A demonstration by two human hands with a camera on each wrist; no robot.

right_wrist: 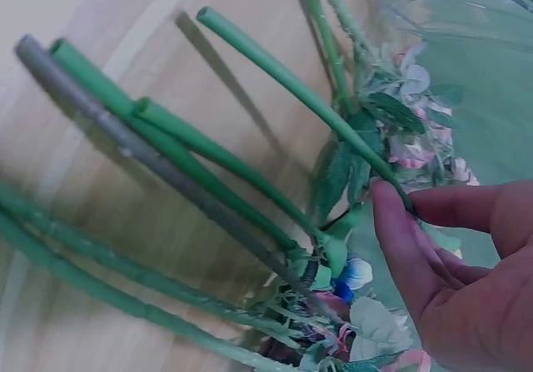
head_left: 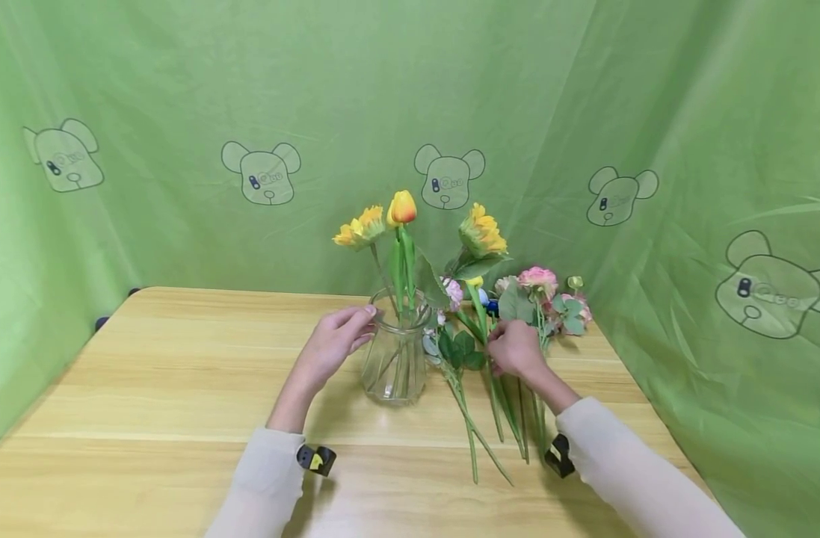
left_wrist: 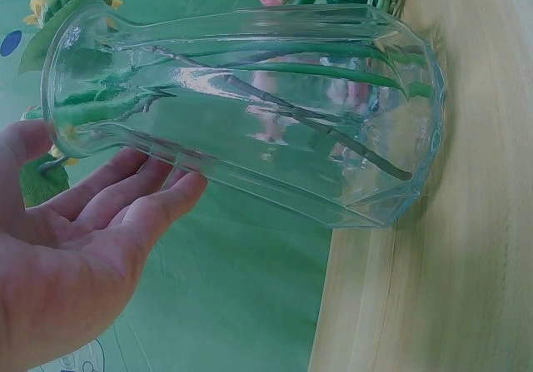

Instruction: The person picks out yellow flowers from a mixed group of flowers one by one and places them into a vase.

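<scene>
A clear glass vase (head_left: pixel 395 366) stands on the table with sunflowers (head_left: pixel 359 228) and orange-yellow tulips (head_left: pixel 403 208) in it. My left hand (head_left: pixel 342 336) touches the vase's near side; in the left wrist view the thumb (left_wrist: pixel 29 139) meets the rim while the loosely extended fingers lie against the neck. Between thumb and fingertips, my right hand (head_left: pixel 517 347) pinches a smooth green tulip stem (right_wrist: pixel 300 93), whose lower end is raised off the table. A yellow tulip bloom (head_left: pixel 475 282) shows just above this hand. A second sunflower (head_left: pixel 484 232) leans to the right above the vase.
Pink flowers (head_left: pixel 539 279) lie at the back right of the wooden table (head_left: pixel 181 373). Leafy stems (head_left: pixel 465 407) are spread between the vase and my right arm. Green curtain (head_left: pixel 356 90) hangs behind and at both sides.
</scene>
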